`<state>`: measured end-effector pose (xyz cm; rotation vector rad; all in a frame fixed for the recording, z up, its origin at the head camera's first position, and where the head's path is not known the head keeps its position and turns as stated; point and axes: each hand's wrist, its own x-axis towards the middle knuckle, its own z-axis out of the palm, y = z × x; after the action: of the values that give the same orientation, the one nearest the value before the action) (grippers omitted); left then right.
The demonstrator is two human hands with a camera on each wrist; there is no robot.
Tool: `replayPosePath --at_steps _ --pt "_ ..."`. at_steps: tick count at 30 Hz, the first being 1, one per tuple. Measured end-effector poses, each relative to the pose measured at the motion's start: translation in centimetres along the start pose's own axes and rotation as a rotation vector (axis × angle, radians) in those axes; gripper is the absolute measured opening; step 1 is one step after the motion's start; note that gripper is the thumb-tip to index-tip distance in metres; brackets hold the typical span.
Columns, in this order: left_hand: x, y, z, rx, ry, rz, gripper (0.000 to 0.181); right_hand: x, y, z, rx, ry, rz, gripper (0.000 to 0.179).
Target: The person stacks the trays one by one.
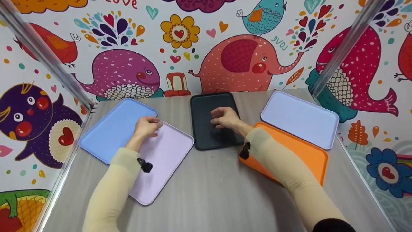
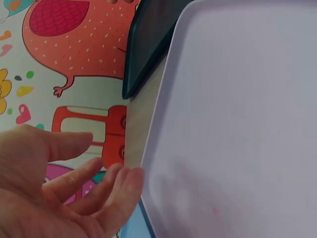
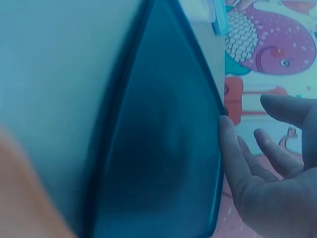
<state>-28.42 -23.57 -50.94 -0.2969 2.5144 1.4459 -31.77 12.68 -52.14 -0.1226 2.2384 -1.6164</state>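
My left hand [image 1: 147,127] hovers above the top corner of a lilac tray [image 1: 164,158], its fingers loosely bent around nothing. That tray overlaps a blue tray [image 1: 112,129] on the left. Over a black tray [image 1: 210,129] at the back centre is my right hand [image 1: 226,118], also holding nothing, thumb and fingers apart. Its shadow falls on the black surface. In the right wrist view the black tray [image 3: 158,139] looks teal under a blue tint, with the right fingers [image 3: 235,148] overlapping its edge. The left wrist view has the lilac tray [image 2: 237,99] beside the left fingers [image 2: 121,198].
To the right, an orange tray [image 1: 309,158] lies partly under my right forearm, and a pale periwinkle tray [image 1: 299,119] overlaps its far edge. The grey wood-grain table [image 1: 206,193] ends at patterned walls [image 1: 180,71] with metal corner posts [image 1: 347,45].
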Motion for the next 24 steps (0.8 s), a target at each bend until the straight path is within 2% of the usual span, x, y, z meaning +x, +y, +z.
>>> replayPosePath --at_steps 6,11,20,24 --pt "-1.9 -2.1 -2.5 -0.015 -0.025 -0.044 0.054 0.9 -1.0 3.0 0.008 -0.060 -0.001 0.049" --pt "-3.8 -4.1 -4.6 -0.019 -0.049 -0.108 0.057 1.7 -1.6 5.0 -0.014 -0.109 0.010 0.049" --pt "-7.1 -7.8 -9.0 0.002 -0.045 -0.186 0.064 3.3 -2.9 7.7 -0.072 -0.196 0.032 0.050" --pt "-8.1 -9.2 -10.8 0.036 -0.086 -0.217 0.063 3.9 -3.3 8.5 -0.132 -0.209 0.035 0.046"
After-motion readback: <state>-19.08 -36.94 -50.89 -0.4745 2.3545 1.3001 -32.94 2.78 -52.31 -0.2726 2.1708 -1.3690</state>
